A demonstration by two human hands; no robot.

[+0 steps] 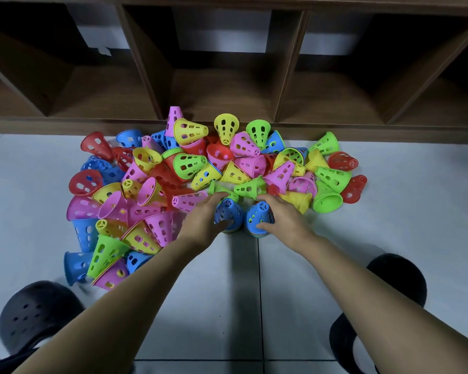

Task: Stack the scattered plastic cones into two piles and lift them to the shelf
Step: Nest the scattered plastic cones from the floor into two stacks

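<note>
Left hand (206, 220) curled round one blue-topped pile (229, 213), right hand (281, 215) round its twin (260, 217) just beside it on the floor (243, 279), probably steadying both, with loose cones (173, 168) left to stack.

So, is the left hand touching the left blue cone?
Touching. In the head view the left hand wraps thumb and fingers around the left blue cone.

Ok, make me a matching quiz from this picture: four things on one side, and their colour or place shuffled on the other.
Things:
1 left hand
2 right hand
3 shelf
4 left shoe

Colour or place:
A brown
B black
C gripping the left blue stack
D gripping the right blue stack

Pairs: 1-C, 2-D, 3-A, 4-B
</note>
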